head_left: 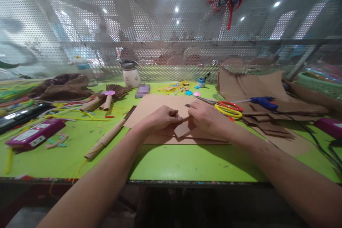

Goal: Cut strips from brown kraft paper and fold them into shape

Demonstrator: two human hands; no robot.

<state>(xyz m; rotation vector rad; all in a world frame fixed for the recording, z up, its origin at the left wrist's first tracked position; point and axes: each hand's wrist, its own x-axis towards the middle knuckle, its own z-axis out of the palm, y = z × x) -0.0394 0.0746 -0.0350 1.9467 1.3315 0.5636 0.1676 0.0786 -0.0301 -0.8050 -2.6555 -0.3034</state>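
Note:
My left hand [163,117] is closed in a pinch on the edge of a small piece of brown paper [182,129]. Across from it, my right hand [205,114] has its fingers closed on the same piece. A short dark tip pokes out by the right fingers; what it belongs to is hidden. Both hands are over large sheets of brown kraft paper [151,104] lying flat on the green table [192,165]. Just right of my right hand lie scissors [228,108] with red and yellow handles. To the left rests a rolled paper tube [107,139] with a fringed end.
A blue glue gun [263,102] lies on folded brown paper [251,85] at the right, its cord trailing. Behind stand a white jar [130,75] and a small blue pot [201,83]. A purple box [36,133] and yellow strips sit left. A perforated screen [160,25] rises behind.

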